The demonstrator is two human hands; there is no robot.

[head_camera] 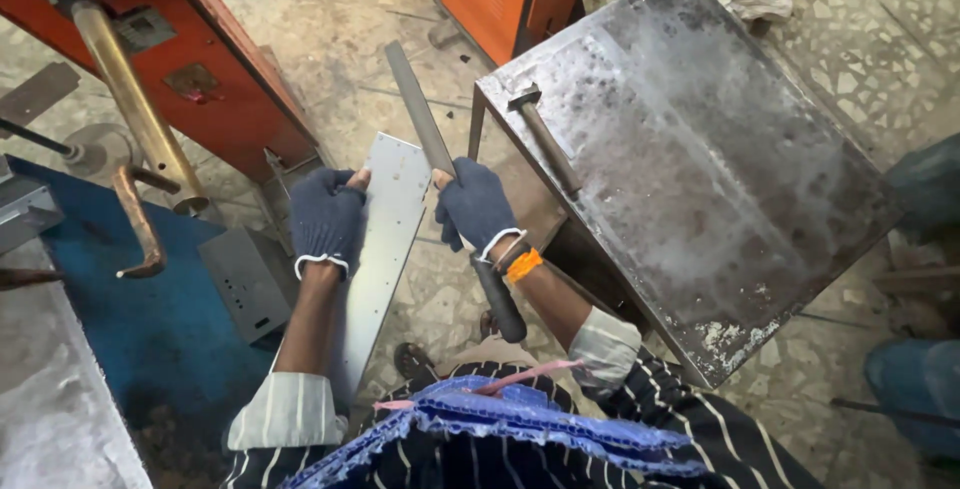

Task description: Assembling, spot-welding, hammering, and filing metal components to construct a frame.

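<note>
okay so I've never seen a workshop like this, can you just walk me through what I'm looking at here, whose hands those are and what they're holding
This one picture comes from a camera worn on a person's head, looking down at their own gloved hands. The left hand grips the edge of a long pale sheet-metal panel. The right hand holds a long flat metal file with a dark handle, laid against the panel's other edge. To the right stands a worn steel table with a hammer lying on it. An orange machine stands at upper left.
</note>
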